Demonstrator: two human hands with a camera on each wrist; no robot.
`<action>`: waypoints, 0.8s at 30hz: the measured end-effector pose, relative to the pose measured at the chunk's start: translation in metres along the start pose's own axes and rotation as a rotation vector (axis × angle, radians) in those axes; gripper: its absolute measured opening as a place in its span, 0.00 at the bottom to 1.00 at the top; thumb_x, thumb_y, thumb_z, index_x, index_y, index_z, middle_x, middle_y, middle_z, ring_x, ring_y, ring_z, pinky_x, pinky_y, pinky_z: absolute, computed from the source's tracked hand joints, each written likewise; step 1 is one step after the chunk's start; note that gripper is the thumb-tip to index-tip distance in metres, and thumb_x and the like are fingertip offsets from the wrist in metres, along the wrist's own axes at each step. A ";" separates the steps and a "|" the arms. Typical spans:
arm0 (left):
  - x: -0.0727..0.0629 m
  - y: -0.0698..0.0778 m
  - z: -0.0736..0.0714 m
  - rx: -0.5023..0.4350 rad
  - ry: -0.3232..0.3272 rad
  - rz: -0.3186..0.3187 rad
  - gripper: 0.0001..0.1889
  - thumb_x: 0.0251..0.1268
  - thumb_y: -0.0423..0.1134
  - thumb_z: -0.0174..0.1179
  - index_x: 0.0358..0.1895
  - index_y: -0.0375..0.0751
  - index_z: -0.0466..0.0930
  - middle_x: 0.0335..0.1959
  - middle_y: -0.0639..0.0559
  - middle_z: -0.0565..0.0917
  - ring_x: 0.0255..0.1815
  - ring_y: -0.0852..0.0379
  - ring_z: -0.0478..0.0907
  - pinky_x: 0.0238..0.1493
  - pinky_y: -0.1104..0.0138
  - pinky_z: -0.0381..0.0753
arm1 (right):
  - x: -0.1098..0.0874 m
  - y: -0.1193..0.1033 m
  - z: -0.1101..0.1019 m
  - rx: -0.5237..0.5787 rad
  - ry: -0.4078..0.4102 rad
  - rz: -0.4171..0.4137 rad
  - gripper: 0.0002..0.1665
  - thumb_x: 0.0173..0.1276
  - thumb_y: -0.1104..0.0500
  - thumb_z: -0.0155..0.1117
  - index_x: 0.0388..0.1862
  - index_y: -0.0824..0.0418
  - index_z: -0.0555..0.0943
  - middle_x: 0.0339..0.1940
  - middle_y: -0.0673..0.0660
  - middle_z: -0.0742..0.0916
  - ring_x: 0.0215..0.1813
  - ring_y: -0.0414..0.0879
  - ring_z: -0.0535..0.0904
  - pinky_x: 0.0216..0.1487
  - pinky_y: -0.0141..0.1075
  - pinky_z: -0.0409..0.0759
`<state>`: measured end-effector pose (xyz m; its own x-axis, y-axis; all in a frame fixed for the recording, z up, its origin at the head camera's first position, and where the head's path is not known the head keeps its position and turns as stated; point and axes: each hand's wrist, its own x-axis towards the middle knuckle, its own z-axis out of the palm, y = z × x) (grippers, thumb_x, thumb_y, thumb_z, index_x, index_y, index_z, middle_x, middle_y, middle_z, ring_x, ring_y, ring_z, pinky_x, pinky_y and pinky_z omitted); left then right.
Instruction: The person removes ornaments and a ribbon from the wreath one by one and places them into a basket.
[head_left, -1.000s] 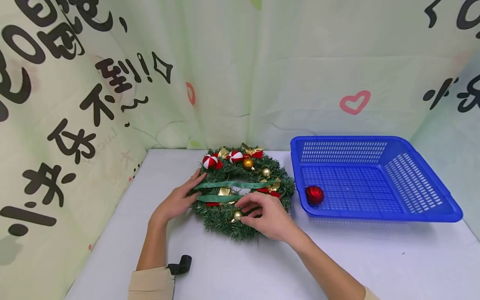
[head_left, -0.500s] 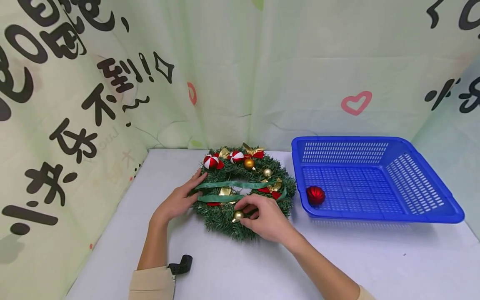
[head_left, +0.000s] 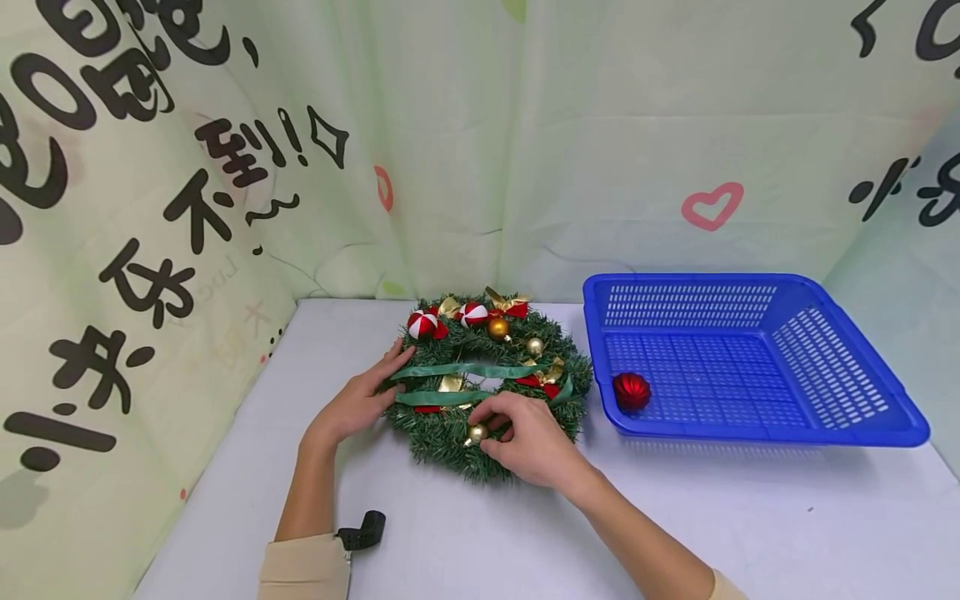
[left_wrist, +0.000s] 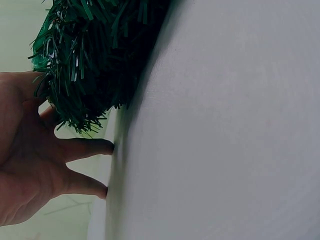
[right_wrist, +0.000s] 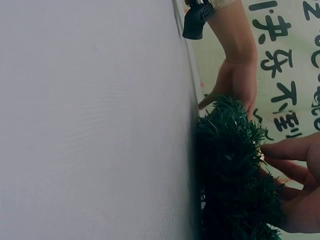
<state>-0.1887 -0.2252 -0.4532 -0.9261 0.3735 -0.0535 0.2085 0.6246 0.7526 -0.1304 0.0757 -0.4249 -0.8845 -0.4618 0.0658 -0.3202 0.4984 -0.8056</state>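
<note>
A green Christmas wreath (head_left: 442, 450) with baubles and bows lies on the table, two green ribbons (head_left: 442, 398) stretched across it. At its left edge my left hand (head_left: 360, 404) steadies it; in the left wrist view that hand's fingers are spread, with fingertips down on the tabletop. My right hand (head_left: 536, 442) pinches a small gold bauble (head_left: 476, 432) at the wreath's front between thumb and forefinger. The right wrist view has the right hand (right_wrist: 302, 200) against the greenery, the bauble mostly hidden there. Red-and-white balls (head_left: 424, 324) and an amber ball (head_left: 498, 327) sit along the far side.
To the right stands a blue plastic basket (head_left: 757, 433) holding one red ribbed bauble (head_left: 632, 391). A black device (head_left: 363, 531) is worn at the left wrist. Printed curtains (head_left: 585, 150) hang behind the white table (head_left: 465, 542) and at its sides.
The right hand has shifted very slightly at the gold bauble, its fingers staying around it. The left hand keeps its place on the wreath.
</note>
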 end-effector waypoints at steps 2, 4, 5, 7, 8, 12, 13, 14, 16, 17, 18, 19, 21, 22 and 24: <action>0.000 0.000 0.000 0.004 0.000 -0.001 0.34 0.82 0.38 0.50 0.85 0.57 0.53 0.88 0.54 0.45 0.87 0.41 0.45 0.81 0.38 0.54 | 0.000 0.000 0.001 -0.002 0.000 -0.002 0.14 0.64 0.68 0.74 0.45 0.53 0.88 0.46 0.50 0.88 0.47 0.46 0.85 0.43 0.29 0.83; 0.000 0.000 0.000 0.007 -0.001 -0.001 0.34 0.82 0.38 0.50 0.85 0.57 0.53 0.88 0.54 0.45 0.87 0.40 0.45 0.81 0.38 0.54 | 0.000 0.001 0.001 -0.004 0.002 -0.002 0.14 0.64 0.68 0.74 0.45 0.53 0.88 0.45 0.49 0.88 0.47 0.46 0.85 0.43 0.30 0.82; 0.000 0.000 0.000 0.007 -0.001 -0.001 0.34 0.82 0.38 0.50 0.85 0.57 0.53 0.88 0.54 0.45 0.87 0.41 0.45 0.81 0.38 0.54 | 0.000 0.001 0.002 -0.006 0.003 -0.002 0.13 0.64 0.68 0.74 0.45 0.53 0.88 0.45 0.49 0.88 0.47 0.46 0.85 0.43 0.29 0.82; 0.000 0.000 0.000 0.005 -0.002 0.000 0.34 0.82 0.37 0.50 0.85 0.57 0.53 0.88 0.54 0.45 0.87 0.41 0.45 0.81 0.38 0.54 | 0.000 0.002 0.002 -0.011 0.004 0.002 0.14 0.64 0.68 0.74 0.45 0.53 0.89 0.45 0.49 0.88 0.46 0.45 0.85 0.43 0.29 0.82; 0.001 0.001 0.000 0.001 -0.003 -0.001 0.34 0.82 0.37 0.50 0.85 0.57 0.53 0.88 0.54 0.45 0.87 0.41 0.45 0.81 0.38 0.54 | 0.001 0.002 0.002 -0.012 0.004 0.005 0.14 0.64 0.68 0.75 0.45 0.53 0.89 0.45 0.49 0.88 0.46 0.45 0.85 0.43 0.29 0.82; 0.001 0.001 0.000 -0.004 -0.004 -0.006 0.34 0.82 0.37 0.50 0.85 0.57 0.53 0.88 0.55 0.45 0.87 0.42 0.44 0.81 0.38 0.53 | 0.002 0.001 0.002 -0.007 0.002 0.011 0.16 0.63 0.69 0.75 0.48 0.55 0.89 0.45 0.50 0.88 0.46 0.46 0.86 0.42 0.29 0.82; 0.001 0.001 0.000 -0.004 -0.004 -0.007 0.34 0.82 0.37 0.50 0.85 0.57 0.53 0.88 0.55 0.45 0.87 0.42 0.44 0.81 0.38 0.53 | 0.002 0.001 0.002 -0.006 0.001 0.010 0.16 0.63 0.69 0.75 0.48 0.55 0.89 0.45 0.51 0.88 0.46 0.47 0.86 0.42 0.29 0.82; 0.001 0.001 0.000 -0.005 -0.004 -0.009 0.34 0.82 0.37 0.50 0.85 0.57 0.54 0.88 0.55 0.45 0.87 0.42 0.44 0.81 0.38 0.53 | 0.002 0.001 0.002 -0.005 0.000 0.010 0.16 0.63 0.69 0.75 0.48 0.55 0.89 0.45 0.51 0.88 0.46 0.47 0.86 0.42 0.29 0.82; 0.001 0.001 0.000 -0.005 -0.003 -0.010 0.34 0.82 0.37 0.50 0.85 0.57 0.54 0.88 0.55 0.45 0.87 0.41 0.44 0.81 0.38 0.53 | 0.002 0.001 0.002 -0.006 0.002 0.008 0.16 0.63 0.69 0.75 0.48 0.56 0.89 0.46 0.51 0.88 0.46 0.47 0.86 0.42 0.28 0.82; 0.001 0.001 0.000 -0.004 -0.002 -0.008 0.34 0.82 0.37 0.50 0.85 0.57 0.54 0.88 0.55 0.45 0.87 0.41 0.45 0.81 0.38 0.53 | 0.002 0.001 0.003 -0.009 0.004 0.006 0.16 0.63 0.69 0.75 0.48 0.56 0.89 0.46 0.51 0.88 0.46 0.47 0.86 0.42 0.28 0.82; 0.001 0.000 0.000 -0.003 -0.001 -0.006 0.34 0.82 0.37 0.50 0.85 0.57 0.54 0.88 0.54 0.45 0.87 0.41 0.45 0.81 0.38 0.53 | 0.003 0.001 0.003 -0.011 0.007 0.006 0.16 0.63 0.69 0.75 0.48 0.56 0.90 0.46 0.51 0.88 0.46 0.47 0.86 0.41 0.28 0.82; 0.001 0.000 0.000 -0.001 0.000 -0.004 0.34 0.82 0.37 0.50 0.85 0.57 0.54 0.88 0.54 0.45 0.87 0.41 0.45 0.81 0.38 0.53 | 0.003 0.001 0.004 -0.015 0.010 0.004 0.16 0.63 0.69 0.75 0.48 0.56 0.90 0.46 0.51 0.88 0.46 0.46 0.86 0.41 0.28 0.82; 0.001 -0.001 0.000 0.001 0.001 0.000 0.34 0.82 0.37 0.51 0.85 0.57 0.54 0.88 0.54 0.45 0.87 0.41 0.45 0.81 0.38 0.53 | 0.003 0.001 0.005 -0.021 0.016 0.004 0.16 0.63 0.69 0.75 0.48 0.56 0.90 0.45 0.50 0.88 0.45 0.46 0.86 0.41 0.28 0.82; 0.001 -0.001 0.000 0.003 0.001 0.001 0.34 0.82 0.37 0.51 0.85 0.57 0.54 0.88 0.54 0.45 0.87 0.41 0.45 0.81 0.38 0.54 | 0.003 0.001 0.005 -0.025 0.020 0.002 0.15 0.63 0.69 0.75 0.48 0.56 0.90 0.44 0.50 0.88 0.45 0.46 0.86 0.41 0.28 0.82; 0.002 -0.001 0.001 0.004 0.000 0.001 0.34 0.82 0.37 0.50 0.85 0.58 0.54 0.88 0.54 0.45 0.87 0.41 0.45 0.81 0.38 0.54 | 0.003 0.002 0.006 -0.030 0.027 0.001 0.15 0.63 0.69 0.75 0.47 0.56 0.90 0.43 0.49 0.88 0.44 0.45 0.85 0.40 0.29 0.81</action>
<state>-0.1906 -0.2251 -0.4547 -0.9259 0.3740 -0.0525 0.2108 0.6272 0.7498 -0.1313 0.0705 -0.4299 -0.8935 -0.4416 0.0811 -0.3290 0.5209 -0.7877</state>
